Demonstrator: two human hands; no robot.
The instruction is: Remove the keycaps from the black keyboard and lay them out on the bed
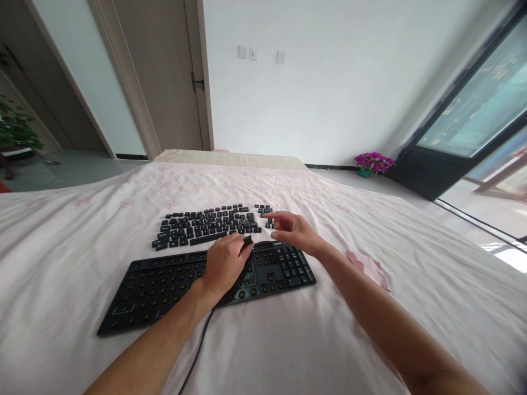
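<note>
A black keyboard (pixel 164 285) lies on the pale pink sheet, most of its keycaps removed so the round switch stems show; keys remain at its right end. Behind it, loose black keycaps (pixel 206 225) are laid out in rows. My left hand (pixel 224 263) hovers over the keyboard's middle, fingers pinched on one black keycap (pixel 247 240). My right hand (pixel 294 230) is just right of it, above the keyboard's right end, fingers curled loosely apart and reaching toward a small group of keycaps (pixel 265 211).
The keyboard's cable (pixel 197 351) runs toward me between my arms. A pink cloth (pixel 370 266) lies right of my right forearm. Beyond the bed are a door (pixel 164 77), a pot of purple flowers (pixel 373 163) and a large window (pixel 473 109).
</note>
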